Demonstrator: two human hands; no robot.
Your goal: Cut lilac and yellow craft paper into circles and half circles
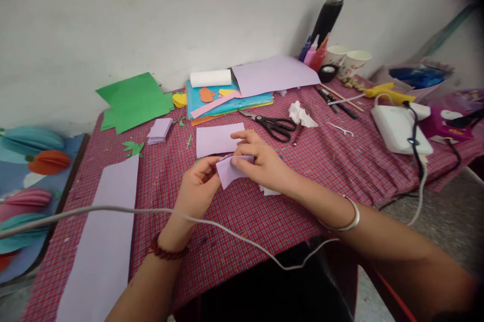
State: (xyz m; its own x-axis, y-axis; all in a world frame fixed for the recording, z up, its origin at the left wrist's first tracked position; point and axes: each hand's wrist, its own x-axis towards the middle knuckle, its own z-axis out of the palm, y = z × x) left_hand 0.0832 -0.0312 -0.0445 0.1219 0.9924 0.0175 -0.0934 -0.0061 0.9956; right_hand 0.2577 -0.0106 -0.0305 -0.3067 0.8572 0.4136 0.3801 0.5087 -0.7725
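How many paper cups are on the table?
2. The first cup stands at the back beside the coloured bottles; the second cup stands just right of it. None seems hidden.

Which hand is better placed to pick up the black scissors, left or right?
Right, probably. The right hand lies just short of the scissors, handles nearest it; the left hand is farther off, beyond the lilac paper both hold.

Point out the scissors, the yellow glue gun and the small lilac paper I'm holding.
scissors (271, 123): head view, on the black handles near the pivot.
yellow glue gun (385, 92): head view, on its yellow body.
small lilac paper (228, 174): head view, on its bare lower part.
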